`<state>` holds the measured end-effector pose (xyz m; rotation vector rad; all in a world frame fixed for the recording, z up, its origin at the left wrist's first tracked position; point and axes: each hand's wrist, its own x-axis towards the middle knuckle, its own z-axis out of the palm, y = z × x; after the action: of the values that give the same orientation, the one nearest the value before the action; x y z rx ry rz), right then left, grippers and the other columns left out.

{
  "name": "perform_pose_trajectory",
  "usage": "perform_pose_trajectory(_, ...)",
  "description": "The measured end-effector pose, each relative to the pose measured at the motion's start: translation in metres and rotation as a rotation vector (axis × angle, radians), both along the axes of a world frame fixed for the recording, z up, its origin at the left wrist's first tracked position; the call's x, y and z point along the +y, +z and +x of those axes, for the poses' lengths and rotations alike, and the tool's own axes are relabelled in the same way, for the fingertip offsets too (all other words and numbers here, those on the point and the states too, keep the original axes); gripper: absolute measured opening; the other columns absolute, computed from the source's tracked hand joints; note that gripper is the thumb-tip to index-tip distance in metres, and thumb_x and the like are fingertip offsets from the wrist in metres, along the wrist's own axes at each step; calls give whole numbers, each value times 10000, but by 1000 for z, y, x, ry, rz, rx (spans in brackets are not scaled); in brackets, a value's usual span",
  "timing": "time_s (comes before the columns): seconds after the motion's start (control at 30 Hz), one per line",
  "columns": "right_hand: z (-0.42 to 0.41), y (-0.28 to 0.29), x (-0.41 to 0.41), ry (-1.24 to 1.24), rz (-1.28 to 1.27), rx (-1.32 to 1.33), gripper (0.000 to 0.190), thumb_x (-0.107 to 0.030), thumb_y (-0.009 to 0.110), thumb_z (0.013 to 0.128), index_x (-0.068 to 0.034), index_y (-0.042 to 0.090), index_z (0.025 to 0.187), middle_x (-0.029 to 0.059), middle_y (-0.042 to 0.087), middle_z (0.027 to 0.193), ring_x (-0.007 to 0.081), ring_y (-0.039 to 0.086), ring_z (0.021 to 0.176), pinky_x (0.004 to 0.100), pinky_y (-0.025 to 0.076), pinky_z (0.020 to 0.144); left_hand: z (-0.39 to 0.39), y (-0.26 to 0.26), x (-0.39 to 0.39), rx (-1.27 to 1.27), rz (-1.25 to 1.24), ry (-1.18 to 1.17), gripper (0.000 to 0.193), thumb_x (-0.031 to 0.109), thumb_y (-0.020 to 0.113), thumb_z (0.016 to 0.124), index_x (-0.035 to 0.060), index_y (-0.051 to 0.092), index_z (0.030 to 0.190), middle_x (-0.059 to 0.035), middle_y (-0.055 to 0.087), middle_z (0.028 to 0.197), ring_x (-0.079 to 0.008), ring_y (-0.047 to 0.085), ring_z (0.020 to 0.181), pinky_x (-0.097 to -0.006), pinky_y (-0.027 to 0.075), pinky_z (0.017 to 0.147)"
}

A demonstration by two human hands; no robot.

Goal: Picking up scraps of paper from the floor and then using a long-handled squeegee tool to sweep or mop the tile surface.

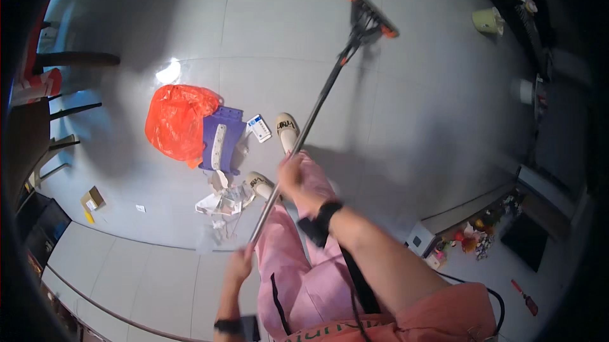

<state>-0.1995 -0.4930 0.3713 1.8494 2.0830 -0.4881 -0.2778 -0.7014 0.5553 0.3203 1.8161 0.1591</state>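
Note:
Both hands grip the metal pole (325, 92) of a long-handled floor mop. My left hand (241, 262) is closed around its near end, by my pink trouser leg. Farther up the pole, my right hand (291, 176) is wrapped around it, slightly blurred. The wide dark mop head (368, 11), with orange ends, is out in front on the grey tiled floor (280, 23). Left of my shoes lie an orange-red plastic bag (178, 120), a purple plastic dustpan-like piece (223, 139) and a small white-and-blue box (259, 128).
Crumpled clear packaging (228, 199) lies beside my left shoe (259, 182). A small cardboard box (92, 198) is farther left, and chair legs (76, 59) edge that side. To the right are a yellow-green bin (487, 21), a white box (420, 238) and a red-handled tool (525, 298).

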Motion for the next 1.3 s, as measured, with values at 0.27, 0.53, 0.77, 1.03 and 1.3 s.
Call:
perform_pose_trajectory(0.27, 25, 269, -362, -153, -1139, 310, 625, -326, 455, 810, 241, 281, 1008, 282, 531, 694, 375, 578, 632, 421, 465, 538, 54, 321, -337, 33, -683, -151, 602, 494, 285, 849, -41, 542, 950, -285, 555, 806, -450, 528, 713, -480, 403, 554)
perform_pose_trajectory(0.53, -2, 274, -277, -906, -1742, 341, 182, -115, 517, 764, -49, 398, 885, 62, 545, 661, 160, 579, 618, 305, 504, 542, 75, 359, -386, 255, -225, -489, 343, 317, 427, 860, -8, 481, 958, -255, 487, 644, -364, 469, 534, -423, 366, 435)
perform_pose_trajectory(0.77, -6, 269, -258, -727, -1658, 357, 177, -154, 520, 758, -47, 413, 850, 46, 553, 637, 124, 554, 559, 274, 464, 471, 37, 337, -290, -50, -716, -36, 510, 449, 376, 848, -45, 500, 877, -261, 539, 698, -400, 527, 590, -457, 407, 484)
perform_pose_trajectory(1.03, 3, 254, -265, -744, -1506, 426, 154, -161, 503, 676, -28, 527, 603, 59, 552, 520, 153, 532, 450, 296, 430, 412, 68, 316, -354, -103, -853, 91, 743, 617, 298, 792, -102, 443, 910, -262, 539, 703, -345, 576, 601, -401, 464, 461)
perform_pose_trajectory(1.3, 10, 222, -272, -784, -1440, 358, 169, -173, 504, 676, -26, 533, 597, 65, 563, 524, 172, 546, 453, 311, 436, 420, 73, 269, -361, -100, -759, -27, 650, 539, 315, 825, -77, 484, 945, -305, 543, 776, -413, 560, 705, -471, 440, 561)
